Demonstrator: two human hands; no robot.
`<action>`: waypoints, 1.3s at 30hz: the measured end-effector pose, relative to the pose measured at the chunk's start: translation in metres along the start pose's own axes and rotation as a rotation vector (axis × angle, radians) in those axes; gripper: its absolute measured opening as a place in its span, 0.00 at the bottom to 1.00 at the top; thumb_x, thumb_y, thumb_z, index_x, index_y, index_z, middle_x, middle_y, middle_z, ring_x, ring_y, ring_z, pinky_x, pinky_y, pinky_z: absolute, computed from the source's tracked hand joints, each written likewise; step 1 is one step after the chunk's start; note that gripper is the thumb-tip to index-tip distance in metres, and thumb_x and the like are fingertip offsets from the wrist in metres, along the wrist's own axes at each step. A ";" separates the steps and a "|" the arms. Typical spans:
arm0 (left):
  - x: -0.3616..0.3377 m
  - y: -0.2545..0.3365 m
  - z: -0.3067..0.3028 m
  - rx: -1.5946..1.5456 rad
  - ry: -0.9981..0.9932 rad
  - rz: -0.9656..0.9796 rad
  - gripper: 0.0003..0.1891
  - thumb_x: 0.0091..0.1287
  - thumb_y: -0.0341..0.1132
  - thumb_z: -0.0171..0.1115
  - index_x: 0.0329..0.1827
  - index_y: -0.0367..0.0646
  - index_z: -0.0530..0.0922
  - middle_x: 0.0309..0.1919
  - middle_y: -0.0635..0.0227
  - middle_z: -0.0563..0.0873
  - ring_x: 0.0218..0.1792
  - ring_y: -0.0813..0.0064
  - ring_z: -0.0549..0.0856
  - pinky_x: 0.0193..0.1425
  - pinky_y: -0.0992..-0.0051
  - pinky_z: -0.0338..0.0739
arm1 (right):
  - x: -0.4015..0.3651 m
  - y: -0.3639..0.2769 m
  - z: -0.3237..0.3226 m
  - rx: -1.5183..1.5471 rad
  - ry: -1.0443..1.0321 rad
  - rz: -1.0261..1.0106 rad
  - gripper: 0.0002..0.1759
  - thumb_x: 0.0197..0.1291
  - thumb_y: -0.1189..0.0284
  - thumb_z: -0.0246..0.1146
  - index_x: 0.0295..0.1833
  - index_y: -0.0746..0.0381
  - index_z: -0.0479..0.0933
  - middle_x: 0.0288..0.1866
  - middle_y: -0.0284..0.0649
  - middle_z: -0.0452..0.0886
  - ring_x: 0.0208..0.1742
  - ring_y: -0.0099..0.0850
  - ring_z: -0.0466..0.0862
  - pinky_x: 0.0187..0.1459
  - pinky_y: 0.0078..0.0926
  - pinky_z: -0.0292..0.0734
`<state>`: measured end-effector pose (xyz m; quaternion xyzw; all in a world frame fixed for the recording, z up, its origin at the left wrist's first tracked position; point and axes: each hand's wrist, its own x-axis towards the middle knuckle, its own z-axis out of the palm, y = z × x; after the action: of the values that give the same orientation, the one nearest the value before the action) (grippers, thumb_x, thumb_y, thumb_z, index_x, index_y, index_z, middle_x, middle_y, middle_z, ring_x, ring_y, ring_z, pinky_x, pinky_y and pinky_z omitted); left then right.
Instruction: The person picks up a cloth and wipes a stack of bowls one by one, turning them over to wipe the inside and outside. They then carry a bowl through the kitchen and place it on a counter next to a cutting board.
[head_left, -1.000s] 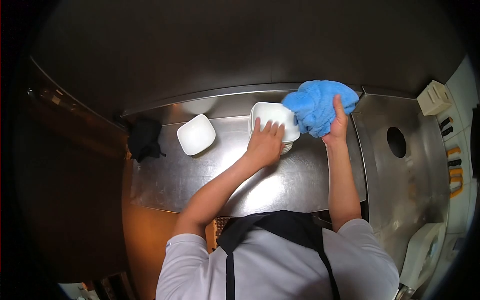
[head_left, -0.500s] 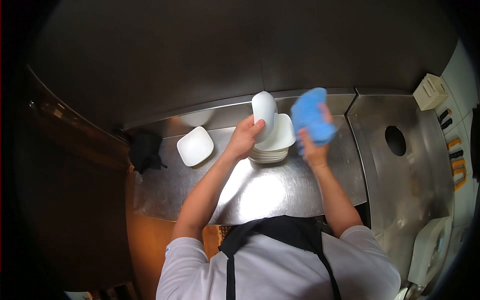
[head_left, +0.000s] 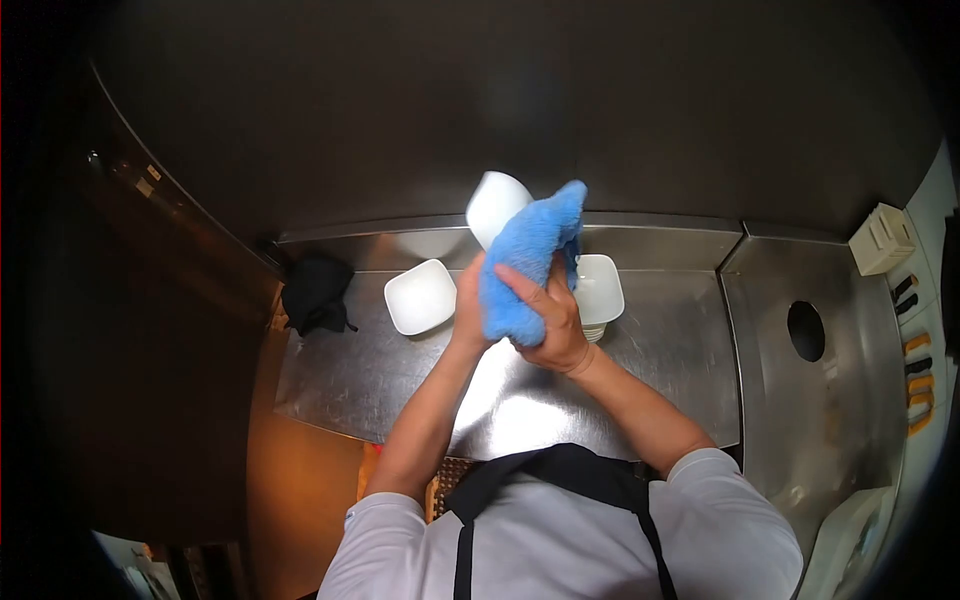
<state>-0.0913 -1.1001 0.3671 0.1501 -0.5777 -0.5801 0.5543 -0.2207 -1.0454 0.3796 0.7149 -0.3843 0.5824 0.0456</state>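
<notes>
A white dish (head_left: 497, 207) is held up above the steel counter, its lower part covered by a blue cloth (head_left: 525, 250). My left hand (head_left: 470, 305) grips the dish from the left, its fingers mostly behind the cloth. On the right, my right hand (head_left: 552, 320) is closed on the cloth, pressing it against the dish. Behind that hand stands a stack of white square dishes (head_left: 600, 290), partly hidden. One more white square dish (head_left: 420, 297) lies alone on the counter, left of my left hand.
The steel counter (head_left: 660, 370) has a raised back edge. A black cloth-like bundle (head_left: 317, 292) lies at its left end. To the right are a steel surface with a round hole (head_left: 806, 331), a cream box (head_left: 881, 240) and orange-and-black handles (head_left: 919, 366) along the wall.
My right hand has brought the blue cloth leftward onto the dish in my left hand. That dish has tilted and moved slightly left. The view has shifted a little.
</notes>
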 end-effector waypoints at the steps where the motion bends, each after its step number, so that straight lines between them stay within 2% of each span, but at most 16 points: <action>1: -0.005 0.003 -0.006 0.286 -0.065 0.078 0.09 0.76 0.29 0.56 0.54 0.36 0.80 0.49 0.65 0.87 0.47 0.77 0.85 0.51 0.74 0.81 | 0.009 -0.001 -0.005 -0.009 -0.030 -0.001 0.31 0.52 0.71 0.71 0.65 0.53 0.79 0.65 0.55 0.78 0.67 0.55 0.75 0.70 0.49 0.65; 2: -0.011 0.004 -0.009 0.571 -0.133 0.152 0.09 0.76 0.29 0.56 0.53 0.35 0.80 0.48 0.65 0.87 0.46 0.77 0.85 0.50 0.74 0.81 | 0.021 0.004 -0.009 -0.018 -0.061 0.002 0.32 0.49 0.70 0.72 0.65 0.52 0.80 0.64 0.56 0.78 0.68 0.56 0.74 0.71 0.50 0.64; 3: -0.017 -0.008 -0.007 0.093 -0.055 -0.022 0.10 0.75 0.30 0.59 0.53 0.34 0.80 0.45 0.66 0.88 0.43 0.82 0.84 0.47 0.76 0.80 | 0.033 0.009 -0.014 -0.025 -0.095 0.009 0.34 0.47 0.70 0.73 0.65 0.51 0.80 0.64 0.56 0.78 0.68 0.57 0.73 0.71 0.51 0.62; 4: -0.023 -0.002 -0.003 0.153 -0.082 -0.072 0.10 0.75 0.31 0.60 0.52 0.34 0.81 0.42 0.67 0.88 0.42 0.83 0.84 0.45 0.76 0.79 | 0.044 0.014 -0.021 0.079 -0.101 0.120 0.31 0.50 0.66 0.75 0.63 0.51 0.80 0.60 0.54 0.80 0.64 0.48 0.78 0.65 0.46 0.70; 6: -0.029 0.027 0.010 0.274 -0.140 -0.160 0.10 0.74 0.31 0.61 0.51 0.34 0.82 0.38 0.69 0.89 0.39 0.84 0.83 0.43 0.77 0.78 | 0.063 0.036 -0.022 0.535 -0.101 0.765 0.18 0.63 0.65 0.70 0.56 0.59 0.82 0.57 0.43 0.84 0.57 0.33 0.83 0.55 0.35 0.80; 10: -0.037 0.027 0.025 0.540 -0.120 0.246 0.10 0.69 0.27 0.66 0.50 0.33 0.84 0.31 0.60 0.88 0.25 0.76 0.83 0.32 0.76 0.75 | 0.046 0.059 0.004 1.282 -0.004 1.196 0.27 0.68 0.54 0.67 0.60 0.66 0.78 0.54 0.42 0.84 0.51 0.27 0.85 0.50 0.29 0.81; 12: -0.029 0.017 0.006 0.894 -0.114 0.315 0.13 0.64 0.22 0.66 0.53 0.34 0.84 0.40 0.48 0.88 0.36 0.56 0.89 0.42 0.68 0.82 | 0.008 0.051 0.031 1.432 0.073 1.293 0.29 0.70 0.54 0.65 0.60 0.69 0.76 0.55 0.42 0.84 0.51 0.29 0.86 0.50 0.29 0.82; 14: -0.014 0.013 -0.008 1.041 -0.079 0.474 0.16 0.63 0.20 0.65 0.55 0.36 0.83 0.48 0.47 0.88 0.51 0.49 0.88 0.56 0.61 0.84 | -0.002 0.031 0.032 1.369 0.122 1.308 0.29 0.70 0.54 0.65 0.62 0.68 0.76 0.55 0.43 0.84 0.52 0.30 0.85 0.52 0.31 0.82; 18: -0.020 0.018 -0.060 1.271 -0.042 0.262 0.20 0.64 0.20 0.62 0.60 0.41 0.81 0.49 0.51 0.88 0.55 0.53 0.87 0.62 0.59 0.81 | 0.007 0.026 0.002 1.348 0.170 1.313 0.33 0.67 0.54 0.67 0.66 0.68 0.72 0.57 0.47 0.82 0.57 0.39 0.84 0.60 0.42 0.80; 20: -0.035 0.003 -0.105 1.510 -0.067 0.279 0.17 0.65 0.22 0.63 0.57 0.42 0.82 0.48 0.52 0.88 0.49 0.52 0.89 0.53 0.61 0.84 | 0.022 0.029 -0.031 1.445 0.162 1.257 0.37 0.65 0.52 0.67 0.68 0.68 0.69 0.60 0.49 0.80 0.60 0.43 0.82 0.63 0.45 0.78; 23: -0.062 -0.017 -0.144 1.615 -0.060 -0.062 0.19 0.59 0.20 0.60 0.53 0.44 0.83 0.44 0.54 0.89 0.47 0.52 0.89 0.51 0.58 0.83 | 0.026 0.038 -0.056 1.385 0.222 1.178 0.41 0.65 0.49 0.67 0.71 0.68 0.65 0.64 0.51 0.76 0.64 0.43 0.79 0.64 0.46 0.77; 29: -0.086 -0.052 -0.184 1.680 -0.177 -0.153 0.16 0.60 0.22 0.57 0.50 0.46 0.84 0.37 0.56 0.89 0.40 0.52 0.88 0.45 0.57 0.82 | 0.022 0.042 -0.065 1.312 0.346 1.109 0.43 0.66 0.48 0.64 0.73 0.68 0.62 0.67 0.51 0.74 0.66 0.43 0.77 0.66 0.46 0.75; 32: -0.087 -0.055 -0.186 1.626 -0.161 -0.203 0.14 0.64 0.25 0.56 0.49 0.47 0.85 0.40 0.55 0.89 0.43 0.54 0.88 0.47 0.58 0.83 | 0.016 0.050 -0.083 1.215 0.444 1.108 0.42 0.67 0.49 0.63 0.74 0.68 0.62 0.68 0.50 0.73 0.67 0.43 0.76 0.68 0.45 0.73; 37: -0.075 -0.057 -0.168 1.755 -0.218 -0.082 0.15 0.68 0.33 0.62 0.56 0.40 0.80 0.51 0.50 0.86 0.57 0.48 0.83 0.68 0.54 0.72 | 0.009 0.052 -0.119 1.065 0.699 1.008 0.42 0.68 0.50 0.62 0.76 0.67 0.60 0.73 0.50 0.70 0.70 0.45 0.74 0.70 0.46 0.71; 38: -0.063 -0.047 -0.144 1.802 -0.222 -0.024 0.18 0.68 0.35 0.63 0.58 0.38 0.79 0.54 0.49 0.85 0.61 0.46 0.81 0.72 0.53 0.69 | 0.009 0.053 -0.125 1.034 0.752 0.971 0.42 0.68 0.50 0.62 0.76 0.67 0.60 0.73 0.50 0.69 0.70 0.45 0.74 0.70 0.46 0.71; 39: -0.047 -0.031 -0.109 1.660 -0.285 -0.139 0.30 0.67 0.40 0.67 0.68 0.34 0.72 0.60 0.42 0.81 0.67 0.42 0.76 0.77 0.48 0.61 | 0.009 0.054 -0.130 1.013 0.787 0.959 0.43 0.68 0.50 0.62 0.76 0.67 0.59 0.74 0.50 0.69 0.70 0.45 0.74 0.70 0.46 0.71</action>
<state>-0.0006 -1.1249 0.2880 0.4693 -0.8702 -0.0135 0.1492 -0.3562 -1.0211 0.4084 0.1476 -0.2940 0.8518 -0.4076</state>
